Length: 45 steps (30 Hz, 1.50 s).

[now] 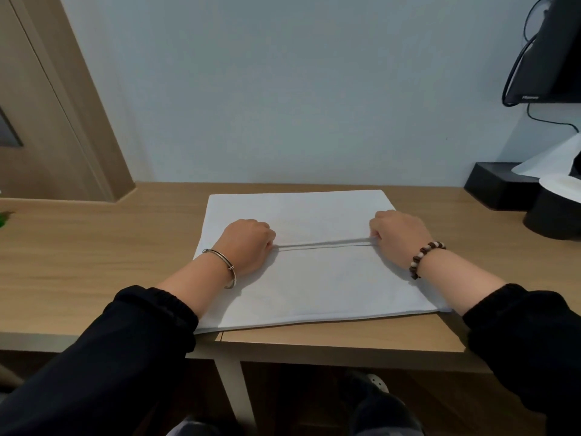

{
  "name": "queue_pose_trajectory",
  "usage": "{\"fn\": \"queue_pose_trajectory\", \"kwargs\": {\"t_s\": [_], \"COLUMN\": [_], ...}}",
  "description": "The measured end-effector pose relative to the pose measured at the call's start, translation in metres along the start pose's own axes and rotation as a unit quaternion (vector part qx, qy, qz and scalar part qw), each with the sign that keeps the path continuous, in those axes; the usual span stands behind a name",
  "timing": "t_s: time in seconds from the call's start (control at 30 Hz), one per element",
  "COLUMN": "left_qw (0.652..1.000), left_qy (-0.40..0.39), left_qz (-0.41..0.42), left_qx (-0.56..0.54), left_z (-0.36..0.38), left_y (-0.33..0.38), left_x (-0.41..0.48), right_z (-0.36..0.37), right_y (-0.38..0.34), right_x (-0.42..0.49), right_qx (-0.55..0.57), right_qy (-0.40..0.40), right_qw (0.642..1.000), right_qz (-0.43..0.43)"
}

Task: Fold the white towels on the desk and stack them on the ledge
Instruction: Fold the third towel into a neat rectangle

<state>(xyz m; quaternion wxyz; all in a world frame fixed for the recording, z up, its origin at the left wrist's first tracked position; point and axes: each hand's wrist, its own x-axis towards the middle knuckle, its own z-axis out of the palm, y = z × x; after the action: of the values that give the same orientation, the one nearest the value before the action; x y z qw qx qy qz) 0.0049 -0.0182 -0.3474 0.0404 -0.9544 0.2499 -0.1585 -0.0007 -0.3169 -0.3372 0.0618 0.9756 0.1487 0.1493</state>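
head view: the white towel (327, 287) lay flat on the desk (94, 247), its fold edge running side to side across the towel's middle. left hand (248, 243) and right hand (399, 237) each pinched one end of that edge, equally near. the fingertips were curled under and hidden, and no ledge could be made out.

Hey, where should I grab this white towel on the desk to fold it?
Pinch the towel at both ends of the raised edge running across its middle, as the left hand and right hand do, coming from above; the rest lies flat on the desk.
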Motion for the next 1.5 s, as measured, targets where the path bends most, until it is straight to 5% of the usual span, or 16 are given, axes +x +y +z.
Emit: {"fn": "queue_pose_trajectory", "kwargs": {"t_s": [0.17,0.43,0.57,0.73,0.8,0.87,0.9,0.97,1.17,1.3,1.5], "left_qw": [1.0,0.982,0.96,0.95,0.961,0.969,0.969,0.97,0.963,0.966,0.973], "left_qy": [-0.011,-0.107,-0.205,-0.267,-0.187,-0.053,-0.003,0.008,-0.129,-0.155,-0.176], "left_qz": [0.018,0.073,0.008,-0.109,-0.152,-0.175,-0.17,-0.124,-0.011,-0.001,-0.052], "left_qx": [-0.002,0.14,0.192,0.117,0.136,0.164,0.177,0.21,0.238,0.208,0.139], "left_z": [-0.001,-0.017,-0.024,-0.04,-0.056,-0.066,-0.064,-0.049,-0.003,0.006,0.008], "left_y": [-0.004,-0.029,-0.044,-0.074,-0.091,-0.1,-0.102,-0.102,-0.086,-0.087,-0.087], "left_x": [-0.002,-0.004,0.004,0.039,0.064,0.077,0.076,0.064,0.026,0.015,0.007], "right_z": [0.003,-0.004,-0.009,-0.039,-0.059,-0.066,-0.062,-0.047,0.004,0.016,0.014], "right_y": [0.001,0.005,0.003,0.003,0.01,0.018,0.019,0.018,0.014,0.014,0.008], "right_x": [-0.004,0.022,0.039,0.091,0.119,0.133,0.133,0.117,0.069,0.059,0.06], "right_qx": [0.061,-0.038,-0.039,-0.064,-0.055,-0.043,-0.043,-0.065,-0.097,-0.121,-0.141], "right_qy": [-0.033,-0.118,-0.16,-0.287,-0.176,0.062,0.186,0.283,0.173,-0.046,-0.105], "right_qw": [0.997,0.99,0.984,0.955,0.983,0.997,0.982,0.955,0.955,0.981,0.981], "right_qz": [-0.02,-0.065,-0.062,-0.041,0.003,0.023,0.003,-0.055,-0.218,-0.147,-0.086]}}
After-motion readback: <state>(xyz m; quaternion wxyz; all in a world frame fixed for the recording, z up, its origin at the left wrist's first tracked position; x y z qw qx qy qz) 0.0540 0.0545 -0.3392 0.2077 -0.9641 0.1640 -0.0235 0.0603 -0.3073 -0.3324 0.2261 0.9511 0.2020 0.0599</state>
